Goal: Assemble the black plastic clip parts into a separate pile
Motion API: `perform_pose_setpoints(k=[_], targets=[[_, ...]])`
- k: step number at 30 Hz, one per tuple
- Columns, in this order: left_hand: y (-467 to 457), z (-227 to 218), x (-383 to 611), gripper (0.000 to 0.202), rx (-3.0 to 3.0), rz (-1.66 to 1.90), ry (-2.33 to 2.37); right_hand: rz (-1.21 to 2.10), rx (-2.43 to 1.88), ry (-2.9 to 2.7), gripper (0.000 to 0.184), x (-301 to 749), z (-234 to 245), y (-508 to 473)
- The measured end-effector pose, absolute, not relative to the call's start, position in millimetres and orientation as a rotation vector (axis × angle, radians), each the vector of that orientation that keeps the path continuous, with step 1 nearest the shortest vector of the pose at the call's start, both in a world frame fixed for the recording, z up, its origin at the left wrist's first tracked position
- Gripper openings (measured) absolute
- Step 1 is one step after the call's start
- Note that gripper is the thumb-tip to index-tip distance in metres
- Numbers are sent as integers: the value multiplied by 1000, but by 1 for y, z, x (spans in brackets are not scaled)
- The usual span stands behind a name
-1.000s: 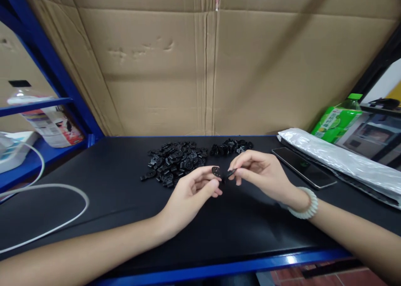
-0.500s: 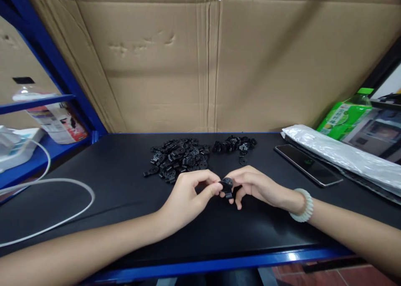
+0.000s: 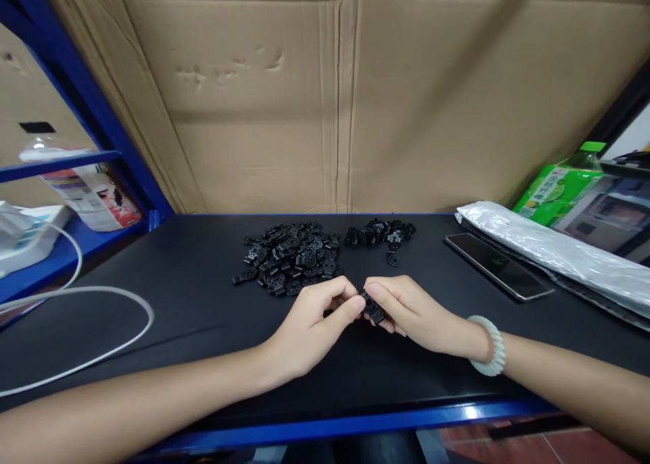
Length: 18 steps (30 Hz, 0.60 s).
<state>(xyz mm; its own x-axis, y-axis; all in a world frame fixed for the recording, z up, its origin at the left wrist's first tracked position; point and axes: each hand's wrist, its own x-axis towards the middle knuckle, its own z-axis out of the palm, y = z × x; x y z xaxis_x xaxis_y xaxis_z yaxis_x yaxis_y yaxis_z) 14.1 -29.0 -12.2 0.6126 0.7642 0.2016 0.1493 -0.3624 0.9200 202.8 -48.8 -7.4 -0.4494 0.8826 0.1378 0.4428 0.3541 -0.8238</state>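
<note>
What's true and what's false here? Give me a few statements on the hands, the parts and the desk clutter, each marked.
1. The left hand and the right hand both pinch a small black part between their fingers. True.
2. The larger pile of black parts lies right of the smaller pile. False: it lies left of it.
3. A phone lies flat on the black tabletop, right of both piles. True.
4. The pale bracelet sits on the left wrist. False: it is on the right wrist.
</note>
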Motion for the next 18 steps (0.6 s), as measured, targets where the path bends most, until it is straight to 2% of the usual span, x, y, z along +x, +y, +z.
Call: perform_pose_setpoints(k=[18], targets=[[-30, -15, 17, 19, 1726, 794, 667, 830, -1138, -2061, 42, 201, -11, -50]])
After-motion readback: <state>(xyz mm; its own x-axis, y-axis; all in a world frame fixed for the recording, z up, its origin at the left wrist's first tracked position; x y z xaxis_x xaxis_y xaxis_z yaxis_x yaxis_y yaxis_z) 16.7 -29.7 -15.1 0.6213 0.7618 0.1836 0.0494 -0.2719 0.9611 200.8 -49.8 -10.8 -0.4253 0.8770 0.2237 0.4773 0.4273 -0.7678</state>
